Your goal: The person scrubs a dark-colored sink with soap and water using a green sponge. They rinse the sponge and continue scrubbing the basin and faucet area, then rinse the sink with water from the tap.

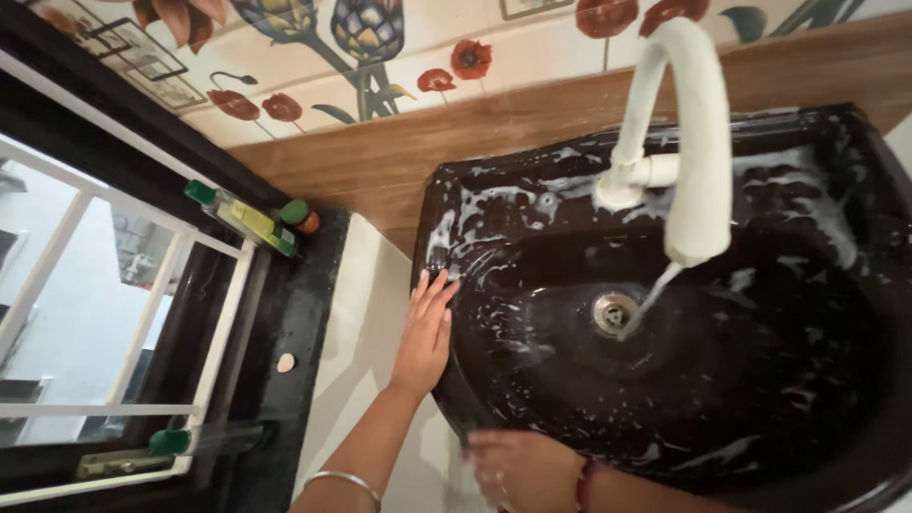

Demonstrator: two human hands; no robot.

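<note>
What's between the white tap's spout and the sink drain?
In the head view, only a thin stream of water runs from the tap to the drain.

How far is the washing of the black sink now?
Done: soap foam covers the black sink rim and back. In hand: the left hand lies flat on the left rim, the blurred right hand is at the front edge, and water runs from the white tap. Left: foam streaks are not yet rinsed.

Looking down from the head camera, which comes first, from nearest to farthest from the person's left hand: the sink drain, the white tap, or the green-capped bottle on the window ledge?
From the left hand, resting flat on the black sink's left rim:
1. Sink drain, to its right, in the basin's middle.
2. Green-capped bottle, up and left on the window ledge.
3. White tap, up and right, behind the basin.
</note>
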